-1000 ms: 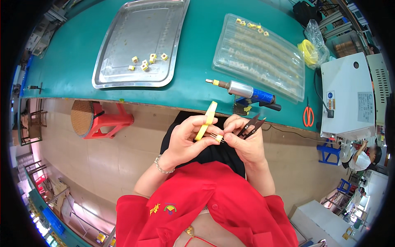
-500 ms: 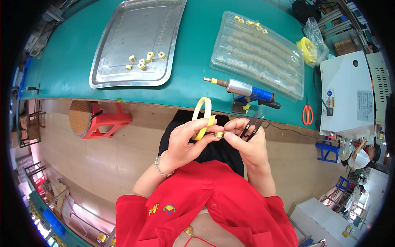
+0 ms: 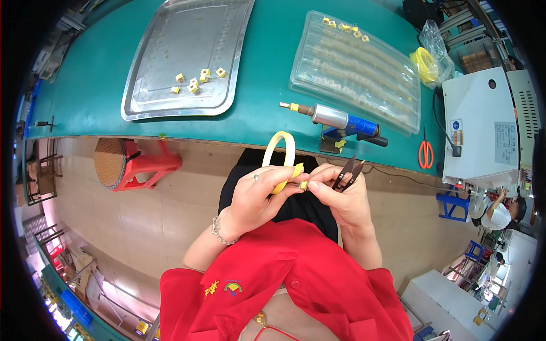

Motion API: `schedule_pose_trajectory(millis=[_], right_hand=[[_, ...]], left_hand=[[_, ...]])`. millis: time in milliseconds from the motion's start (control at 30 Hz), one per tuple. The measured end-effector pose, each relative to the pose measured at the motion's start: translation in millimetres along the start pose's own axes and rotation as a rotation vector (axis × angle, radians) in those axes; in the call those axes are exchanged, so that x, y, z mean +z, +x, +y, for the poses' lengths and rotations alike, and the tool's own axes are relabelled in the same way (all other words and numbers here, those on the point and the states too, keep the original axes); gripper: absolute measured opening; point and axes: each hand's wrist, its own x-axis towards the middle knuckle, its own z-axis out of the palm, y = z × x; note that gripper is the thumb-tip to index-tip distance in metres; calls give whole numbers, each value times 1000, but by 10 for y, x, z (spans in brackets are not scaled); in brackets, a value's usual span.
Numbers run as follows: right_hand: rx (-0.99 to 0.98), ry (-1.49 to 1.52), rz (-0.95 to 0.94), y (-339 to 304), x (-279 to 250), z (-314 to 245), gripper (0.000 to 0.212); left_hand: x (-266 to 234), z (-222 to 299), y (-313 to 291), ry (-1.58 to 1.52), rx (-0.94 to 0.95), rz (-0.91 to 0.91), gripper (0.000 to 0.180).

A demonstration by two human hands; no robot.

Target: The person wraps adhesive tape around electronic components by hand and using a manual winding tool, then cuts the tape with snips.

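So the left hand (image 3: 256, 192) is closed on a smooth yellow tape ring (image 3: 290, 151), fingertips also pinching a tiny boxy component (image 3: 303, 185) over the dark lap (image 3: 242, 173), just off the flat green table (image 3: 264, 79). The right hand (image 3: 344, 199) has thumb and finger gripping its other side, pointy dark metal snips (image 3: 345, 170) tucked in too. Similar little blocks (image 3: 193, 84) sit on a shiny, round-cornered metal tray (image 3: 187, 37).
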Motion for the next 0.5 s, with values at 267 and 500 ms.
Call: schedule_pose_trajectory(millis=[267,500], right_hand=[[24,-30,19,-10,0,2,4],[65,-69,-5,-1,-8,-50,3]], left_hand=[[0,-19,-11,56,64,-17,38],[11,-26,-22,81,100,-20,37]])
